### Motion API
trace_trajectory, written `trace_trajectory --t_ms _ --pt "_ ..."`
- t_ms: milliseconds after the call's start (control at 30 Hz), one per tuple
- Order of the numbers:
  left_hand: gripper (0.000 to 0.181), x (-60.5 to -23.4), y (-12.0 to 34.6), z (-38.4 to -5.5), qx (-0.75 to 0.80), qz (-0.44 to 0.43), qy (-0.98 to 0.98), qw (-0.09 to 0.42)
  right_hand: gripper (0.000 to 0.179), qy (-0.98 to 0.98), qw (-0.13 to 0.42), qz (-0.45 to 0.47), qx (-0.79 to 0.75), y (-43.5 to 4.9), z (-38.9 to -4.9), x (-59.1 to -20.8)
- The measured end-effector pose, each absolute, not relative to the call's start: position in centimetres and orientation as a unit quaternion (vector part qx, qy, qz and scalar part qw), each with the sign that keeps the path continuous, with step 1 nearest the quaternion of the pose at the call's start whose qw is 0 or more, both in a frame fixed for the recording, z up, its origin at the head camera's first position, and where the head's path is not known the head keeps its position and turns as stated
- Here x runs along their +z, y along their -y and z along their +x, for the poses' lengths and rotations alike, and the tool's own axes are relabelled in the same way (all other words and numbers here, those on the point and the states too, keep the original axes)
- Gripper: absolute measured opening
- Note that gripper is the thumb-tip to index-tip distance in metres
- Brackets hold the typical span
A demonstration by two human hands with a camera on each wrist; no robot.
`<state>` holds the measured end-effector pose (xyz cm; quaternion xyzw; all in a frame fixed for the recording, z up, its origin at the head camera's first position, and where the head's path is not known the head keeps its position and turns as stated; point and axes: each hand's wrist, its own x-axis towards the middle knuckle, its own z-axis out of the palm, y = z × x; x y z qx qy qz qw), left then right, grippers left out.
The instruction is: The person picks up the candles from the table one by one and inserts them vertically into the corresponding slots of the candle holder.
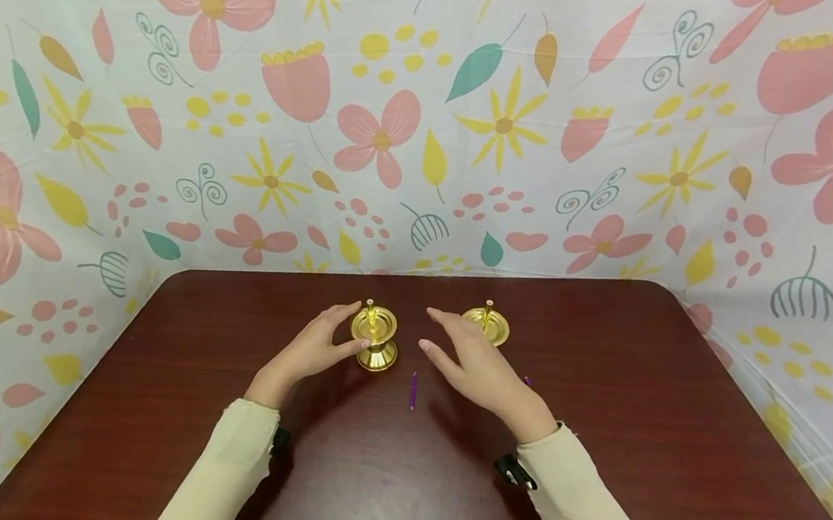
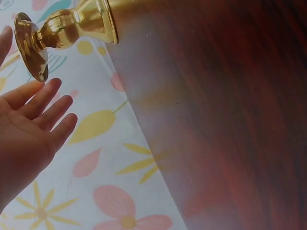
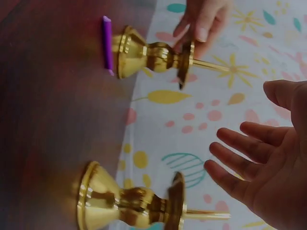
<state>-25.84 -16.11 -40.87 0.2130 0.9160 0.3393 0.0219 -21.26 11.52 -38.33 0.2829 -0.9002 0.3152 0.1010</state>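
In the head view I have the left hand (image 1: 313, 346) at the left stand (image 1: 377, 361), fingers on the far side of its dish (image 1: 385, 322) and thumb on the near side. The fingers are bent only loosely, so I read it as released, though I can't tell whether a fingertip touches. My right hand (image 1: 484, 371) is spread and holds nothing, partly covering the right stand (image 1: 498, 328) from this camera. I count two stands, both on the tabletop (image 1: 394, 492), each with a single pin (image 1: 488, 313) rising from it. One purple stick (image 1: 414, 391) lies between my hands; just past the right hand a purple tip (image 1: 528, 380) shows, probably a second stick, mostly hidden.

In the left wrist view I see one stand, its base on the tabletop. The dish sits between my thumb and fingers, and the index fingertip is right by its edge.

In the right wrist view, turned sideways, I count both stands, base down, and one stick close to the left stand's base. My right hand is well apart from that stand, with nothing in its fingers.

As for progress, I judge the standing of both stands done. Neither is gripped or lifted, and the stick in plain view lies loose, so any handling of it looks left to do.
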Motion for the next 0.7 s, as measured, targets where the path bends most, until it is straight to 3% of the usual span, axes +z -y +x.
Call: trace_trajectory --t_ms 700 --pt "0.065 -41.1 16.0 -26.1 0.355 0.218 -0.909 0.013 0.038 0.929 0.123 0.292 0.192 -8.4 -22.6 -40.9"
